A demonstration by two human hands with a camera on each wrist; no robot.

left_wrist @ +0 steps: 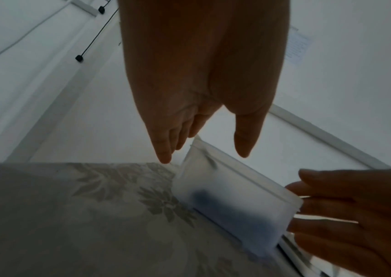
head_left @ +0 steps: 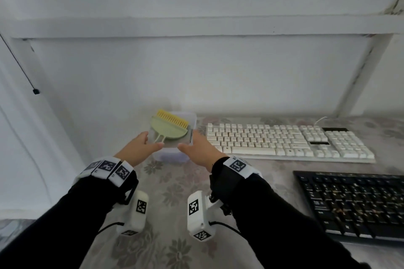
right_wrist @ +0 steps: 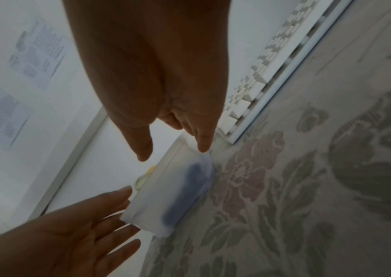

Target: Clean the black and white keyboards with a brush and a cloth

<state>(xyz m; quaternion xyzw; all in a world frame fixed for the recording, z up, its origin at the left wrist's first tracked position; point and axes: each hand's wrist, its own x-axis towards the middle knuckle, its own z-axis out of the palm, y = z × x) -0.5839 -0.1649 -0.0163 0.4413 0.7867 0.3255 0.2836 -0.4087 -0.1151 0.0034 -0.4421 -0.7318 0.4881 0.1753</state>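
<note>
Brush [head_left: 169, 125] lies on box [head_left: 172, 155] between left hand [head_left: 140, 148] and right hand [head_left: 200, 150], both grips spread.

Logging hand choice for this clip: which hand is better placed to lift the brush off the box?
Probably the left hand: the green brush's handle loop points toward it on the translucent plastic box. The right hand sits at the box's far side, beside the white keyboard.

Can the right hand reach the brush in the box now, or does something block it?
Probably yes. The right hand is open beside the translucent box, and the brush lies on top in plain view. Whether a clear lid covers it, I cannot tell.
</note>
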